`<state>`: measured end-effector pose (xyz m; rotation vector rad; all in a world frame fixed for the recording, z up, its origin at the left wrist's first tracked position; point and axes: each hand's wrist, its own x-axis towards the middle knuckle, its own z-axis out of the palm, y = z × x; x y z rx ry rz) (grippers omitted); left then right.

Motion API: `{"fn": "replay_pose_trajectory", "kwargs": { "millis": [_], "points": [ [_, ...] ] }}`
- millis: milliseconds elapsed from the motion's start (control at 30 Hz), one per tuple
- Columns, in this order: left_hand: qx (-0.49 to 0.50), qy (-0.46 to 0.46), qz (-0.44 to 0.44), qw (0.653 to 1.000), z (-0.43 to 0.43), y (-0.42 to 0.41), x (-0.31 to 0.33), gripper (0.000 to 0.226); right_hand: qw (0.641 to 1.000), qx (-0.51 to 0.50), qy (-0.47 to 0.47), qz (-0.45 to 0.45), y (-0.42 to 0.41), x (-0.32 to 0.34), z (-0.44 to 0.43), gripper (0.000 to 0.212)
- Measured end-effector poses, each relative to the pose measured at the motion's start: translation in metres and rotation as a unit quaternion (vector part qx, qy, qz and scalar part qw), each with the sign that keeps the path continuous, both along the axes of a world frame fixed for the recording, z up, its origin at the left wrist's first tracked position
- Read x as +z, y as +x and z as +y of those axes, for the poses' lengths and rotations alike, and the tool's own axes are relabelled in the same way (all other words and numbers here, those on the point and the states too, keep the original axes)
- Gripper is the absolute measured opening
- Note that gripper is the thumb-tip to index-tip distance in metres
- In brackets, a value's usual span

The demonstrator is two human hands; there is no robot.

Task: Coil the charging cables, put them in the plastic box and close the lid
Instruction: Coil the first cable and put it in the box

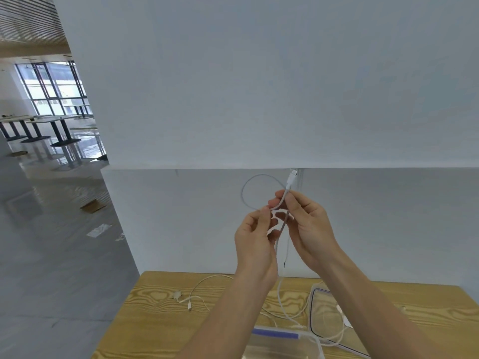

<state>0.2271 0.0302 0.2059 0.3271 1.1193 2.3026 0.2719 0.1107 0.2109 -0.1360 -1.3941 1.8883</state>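
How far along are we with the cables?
Done: nothing visibly boxed; the box is open, lid beside it. In hand: left hand and right hand pinch one cable, first loop formed, the rest hanging. Left: finish this coil, coil the loose cable on the table, box them, close the lid.

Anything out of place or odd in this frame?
Nothing spilled or damaged. The left hand and right hand hold one white cable raised, with a single loop made and its tail trailing to the table. Loose cable strands cross the lid beside the plastic box; whether over or under it is unclear.
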Motion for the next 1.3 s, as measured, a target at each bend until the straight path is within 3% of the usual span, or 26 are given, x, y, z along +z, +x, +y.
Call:
{"fn": "replay_pose_trajectory", "kwargs": {
  "millis": [133,333,500,567,700,767,833,933,1000,1067,1167,1300],
  "points": [
    [0.025,-0.064,0.060,0.996,0.001,0.006,-0.002,0.018,0.998,0.026,-0.050,0.021,0.005,0.005,-0.002,0.020],
    [-0.053,-0.075,0.186,0.978,0.002,0.012,-0.010,0.019,0.996,0.036,-0.075,0.014,0.007,0.015,-0.001,0.021],
    [-0.189,-0.168,0.292,0.922,-0.010,0.007,-0.029,0.021,0.996,0.024,-0.082,0.031,0.015,0.025,0.010,0.024],
    [-0.248,-0.180,0.278,0.910,-0.016,0.001,-0.037,0.024,0.997,0.013,-0.076,0.026,0.019,0.029,0.017,0.025],
    [-0.324,-0.124,0.175,0.921,-0.029,-0.020,-0.051,0.026,0.998,-0.007,-0.061,-0.004,0.027,0.030,0.028,0.027],
    [-0.335,-0.135,0.185,0.914,-0.037,-0.033,-0.055,0.025,0.998,-0.012,-0.053,-0.012,0.032,0.029,0.032,0.027],
    [-0.335,-0.184,0.243,0.891,-0.045,-0.044,-0.057,0.027,0.998,-0.012,-0.052,-0.016,0.037,0.027,0.036,0.028],
    [-0.315,-0.292,0.369,0.824,-0.053,-0.057,-0.052,0.030,0.998,-0.006,-0.046,-0.030,0.045,0.027,0.042,0.027],
    [-0.293,-0.325,0.394,0.808,-0.055,-0.063,-0.046,0.030,0.998,-0.007,-0.031,-0.046,0.049,0.027,0.044,0.027],
    [-0.254,-0.334,0.385,0.822,-0.054,-0.070,-0.039,0.030,0.998,-0.010,-0.007,-0.067,0.052,0.025,0.045,0.026],
    [-0.181,-0.325,0.328,0.868,-0.045,-0.074,-0.028,0.029,0.997,-0.008,0.018,-0.080,0.054,0.018,0.045,0.026],
    [-0.135,-0.235,0.120,0.955,-0.028,-0.066,-0.009,0.022,0.997,-0.012,0.022,-0.075,0.050,0.009,0.043,0.026]
  ]
}}
